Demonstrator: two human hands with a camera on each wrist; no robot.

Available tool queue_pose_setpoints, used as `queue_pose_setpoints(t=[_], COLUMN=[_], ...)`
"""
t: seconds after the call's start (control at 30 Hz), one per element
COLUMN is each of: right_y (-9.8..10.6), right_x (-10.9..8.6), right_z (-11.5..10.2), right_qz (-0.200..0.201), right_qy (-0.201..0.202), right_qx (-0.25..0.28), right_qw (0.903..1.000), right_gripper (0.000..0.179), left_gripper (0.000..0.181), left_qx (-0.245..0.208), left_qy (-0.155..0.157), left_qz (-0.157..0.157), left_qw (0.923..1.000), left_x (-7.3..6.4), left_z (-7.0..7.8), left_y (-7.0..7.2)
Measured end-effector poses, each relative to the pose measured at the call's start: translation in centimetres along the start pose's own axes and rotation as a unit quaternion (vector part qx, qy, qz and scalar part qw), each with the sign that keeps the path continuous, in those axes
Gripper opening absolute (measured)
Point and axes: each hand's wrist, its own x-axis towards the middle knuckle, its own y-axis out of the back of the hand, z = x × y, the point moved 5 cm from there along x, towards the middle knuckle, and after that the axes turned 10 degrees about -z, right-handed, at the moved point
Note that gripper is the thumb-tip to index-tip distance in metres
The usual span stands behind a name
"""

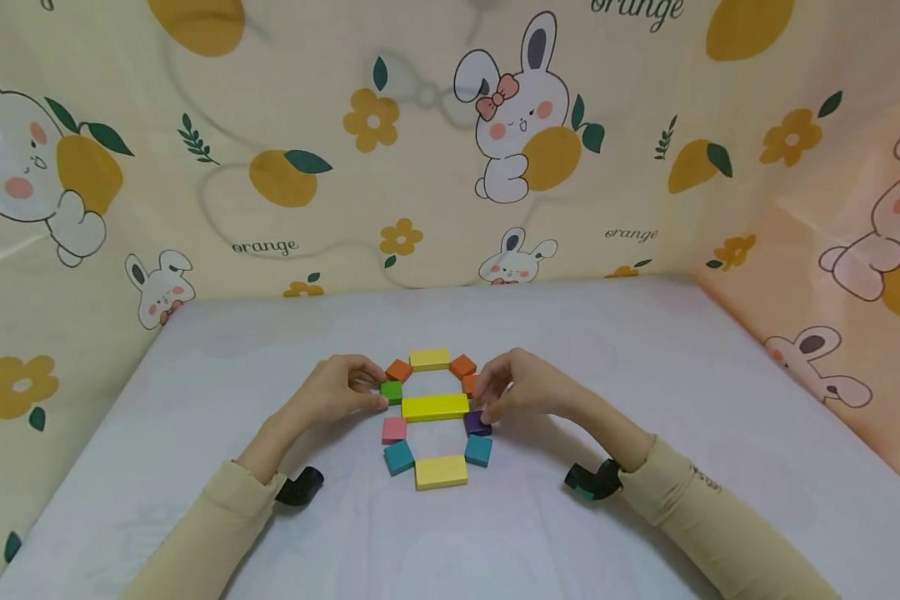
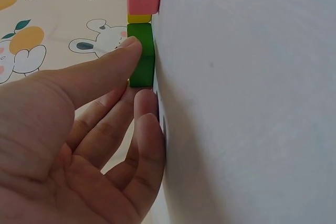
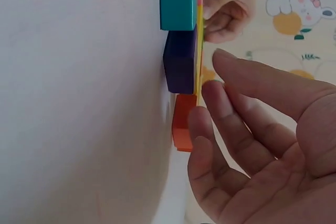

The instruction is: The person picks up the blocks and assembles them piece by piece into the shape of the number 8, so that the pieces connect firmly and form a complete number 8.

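Colored blocks lie flat on the white-covered table in a figure-eight outline. At its left side my left hand (image 1: 337, 390) pinches the green block (image 1: 392, 392); in the left wrist view the thumb lies on the block's face. Opposite, my right hand (image 1: 521, 385) hovers by the purple block (image 1: 477, 423) and an orange block (image 1: 468, 384). The right wrist view has the thumb and fingers loosely bent and apart, with nothing between them, beside the purple block (image 3: 180, 66). A long yellow block (image 1: 435, 407) crosses the middle between both hands.
Yellow blocks form the outline's top (image 1: 429, 359) and bottom (image 1: 441, 472). Below the green block sits a pink block (image 1: 393, 430). Two teal blocks (image 1: 399, 457) slant at the lower corners, two orange blocks (image 1: 398, 370) at the upper ones. A rabbit-printed backdrop (image 1: 420, 167) stands behind the table.
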Motion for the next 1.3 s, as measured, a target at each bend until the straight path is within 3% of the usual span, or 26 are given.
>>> queue_pose_setpoints(t=[0.17,0.8,1.13,1.3], right_y=[-0.4,-0.8,-0.5,0.2], right_x=[0.1,0.2,0.0,-0.3], right_z=[0.0,0.3,-0.2,-0.6], right_qz=[-0.019,-0.015,-0.027,-0.015], right_qy=[0.000,-0.026,0.000,0.009], right_qx=[-0.004,-0.024,-0.035,-0.043], right_qw=[0.9998,0.9992,0.9990,0.9989], right_gripper=[0.022,0.022,0.020,0.012], left_gripper=[0.032,0.032,0.032,0.033], left_qx=[-0.001,0.000,0.007,0.006], left_qy=[-0.001,0.006,0.006,0.000], left_qz=[0.002,0.002,0.000,-0.003], left_qw=[1.0000,1.0000,1.0000,1.0000], left_x=[0.1,0.2,0.2,0.1], left_z=[-0.1,-0.2,-0.1,0.0], left_y=[-0.1,-0.2,-0.2,-0.2])
